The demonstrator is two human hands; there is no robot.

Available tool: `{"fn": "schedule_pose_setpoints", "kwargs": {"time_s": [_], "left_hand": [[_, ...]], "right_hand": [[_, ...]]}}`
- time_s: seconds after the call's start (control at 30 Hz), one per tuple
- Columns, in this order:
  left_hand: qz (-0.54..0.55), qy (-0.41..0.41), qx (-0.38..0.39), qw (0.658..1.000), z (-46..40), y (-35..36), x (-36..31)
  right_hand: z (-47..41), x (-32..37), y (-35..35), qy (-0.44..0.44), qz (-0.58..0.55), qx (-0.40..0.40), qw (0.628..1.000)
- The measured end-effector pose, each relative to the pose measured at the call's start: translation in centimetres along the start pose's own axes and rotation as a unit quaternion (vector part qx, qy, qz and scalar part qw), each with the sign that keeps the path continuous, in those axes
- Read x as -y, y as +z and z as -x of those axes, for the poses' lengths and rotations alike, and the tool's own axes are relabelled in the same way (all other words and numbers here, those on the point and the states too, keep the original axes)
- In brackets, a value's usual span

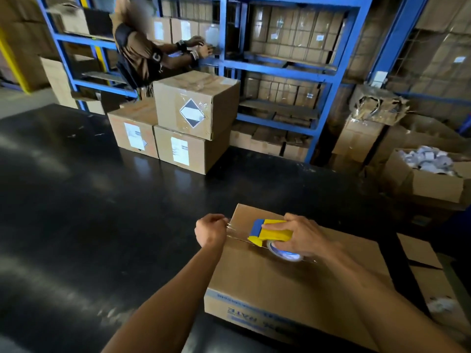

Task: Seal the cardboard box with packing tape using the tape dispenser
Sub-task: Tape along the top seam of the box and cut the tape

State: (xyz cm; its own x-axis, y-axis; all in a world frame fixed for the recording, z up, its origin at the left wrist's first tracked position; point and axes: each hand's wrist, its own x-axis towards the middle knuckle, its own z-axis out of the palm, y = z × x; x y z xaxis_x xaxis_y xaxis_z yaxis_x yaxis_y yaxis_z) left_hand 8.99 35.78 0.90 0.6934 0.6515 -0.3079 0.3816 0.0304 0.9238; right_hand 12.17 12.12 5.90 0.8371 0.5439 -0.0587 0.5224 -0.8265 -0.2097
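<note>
A closed cardboard box (280, 284) with blue print on its near side lies on the black table (102, 212) in front of me. My right hand (303, 235) grips a yellow and blue tape dispenser (270, 231) with a roll of clear tape, resting on the box top near its left end. My left hand (211, 229) is at the box's left edge, fingers pinched on the free end of the clear tape (233, 230), which stretches from the dispenser over the edge.
Three stacked labelled boxes (188, 123) stand at the table's far side. Behind them another person (142, 49) reaches into blue shelving (277, 67) full of cartons. An open box of white items (428, 171) and flat cardboard (428, 271) lie on the right.
</note>
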Motion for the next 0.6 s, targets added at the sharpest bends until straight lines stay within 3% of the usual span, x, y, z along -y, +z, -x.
{"fn": "schedule_pose_setpoints", "kwargs": {"time_s": [0.17, 0.43, 0.6], "left_hand": [[-0.006, -0.003, -0.020, 1.000, 0.0, 0.4, 1.6], [0.050, -0.124, -0.021, 0.991, -0.9, 0.5, 3.6], [0.025, -0.113, -0.014, 0.993, -1.2, 1.0, 3.2]], "right_hand": [[-0.8, 0.0, 0.7, 0.000, 0.025, 0.004, 1.000], [-1.7, 0.0, 1.0, -0.015, 0.056, 0.028, 0.998], [-2.1, 0.3, 0.8, -0.017, 0.078, 0.035, 0.996]]}}
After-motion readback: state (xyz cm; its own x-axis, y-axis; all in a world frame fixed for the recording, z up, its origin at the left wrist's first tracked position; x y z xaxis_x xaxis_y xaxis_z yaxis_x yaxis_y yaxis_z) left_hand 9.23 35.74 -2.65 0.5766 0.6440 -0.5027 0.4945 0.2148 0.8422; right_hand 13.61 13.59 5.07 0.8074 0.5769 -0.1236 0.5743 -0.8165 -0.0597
